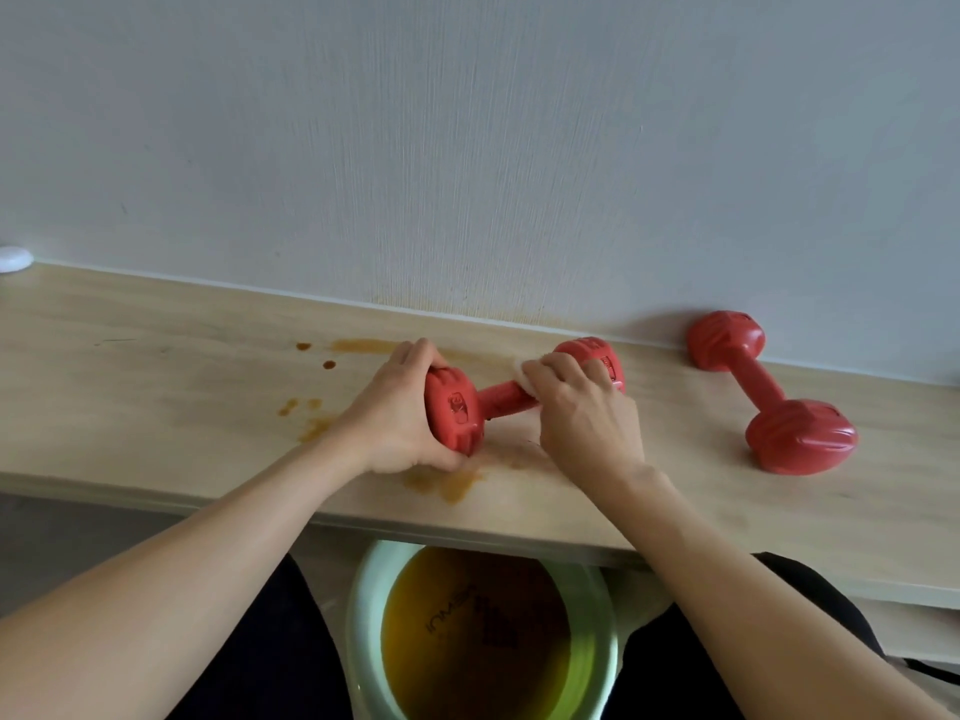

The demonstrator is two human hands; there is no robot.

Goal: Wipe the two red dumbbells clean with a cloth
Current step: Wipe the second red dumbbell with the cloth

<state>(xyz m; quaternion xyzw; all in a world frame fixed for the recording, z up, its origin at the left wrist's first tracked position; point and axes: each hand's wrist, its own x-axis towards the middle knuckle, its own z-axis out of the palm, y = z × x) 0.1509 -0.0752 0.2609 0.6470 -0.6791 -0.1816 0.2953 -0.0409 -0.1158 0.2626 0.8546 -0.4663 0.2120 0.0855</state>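
Wiping is under way on the nearer dumbbell (519, 394), which lies across the middle of the wooden shelf (156, 356), its bar running from about eight o'clock up toward two o'clock. The left hand (400, 413) wraps its curled fingers round the near head and pins it to the board. The right hand (576, 402) is curled over the far end of the bar, pressing a small white cloth (522, 374) against it; only a corner of the cloth peeks out at the hand's eleven o'clock, so how much is bunched underneath I cannot tell.

To do this step well, I would say the left hand should keep the head from rolling while the right draws the cloth along the whole bar, then turn the dumbbell a part-turn so the underside gets wiped too. The ribbed heads probably hold dirt in their grooves and want the cloth worked into them, not just passed over.

One caution: brown stains (447, 483) mark the shelf at six o'clock of the held head, with more spots off at nine o'clock. Setting a wiped face back down on those would likely dirty it again.

The second dumbbell (769, 392) waits well apart at three o'clock, one head near the wall (467, 148), nobody touching it. Below the shelf edge, between the person's knees, stands a pale green bucket (358, 615) of yellowish water, handy for rinsing the cloth.
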